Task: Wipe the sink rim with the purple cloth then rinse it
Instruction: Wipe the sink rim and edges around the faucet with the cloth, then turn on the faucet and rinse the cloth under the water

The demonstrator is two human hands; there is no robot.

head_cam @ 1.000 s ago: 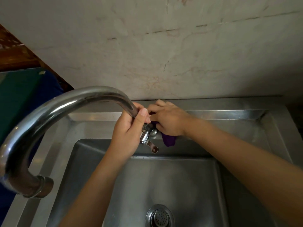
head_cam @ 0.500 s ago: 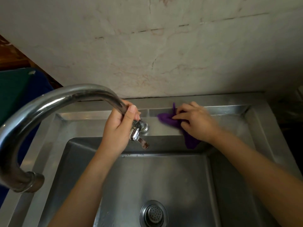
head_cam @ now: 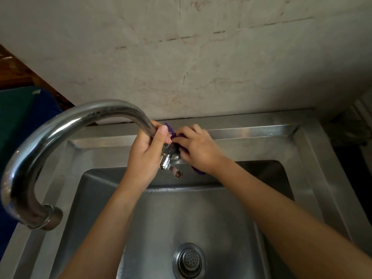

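The steel sink's back rim [head_cam: 251,131] runs along the wall. My left hand [head_cam: 146,156] is wrapped around the lower stem of the curved chrome faucet [head_cam: 66,125], just above its base and small lever [head_cam: 174,172]. My right hand [head_cam: 198,148] presses the purple cloth [head_cam: 198,171] onto the rim right beside the faucet base. Most of the cloth is hidden under that hand; purple bits show above the fingers and below the wrist.
The faucet spout arcs left and ends near the left rim [head_cam: 43,218]. The basin has a round drain strainer [head_cam: 189,258] at the bottom. A cracked marble wall [head_cam: 201,57] stands behind. A dark green and blue surface [head_cam: 22,109] lies at left.
My right hand slid the cloth from the rim's right side back left to the faucet base. My left hand stayed on the faucet stem.
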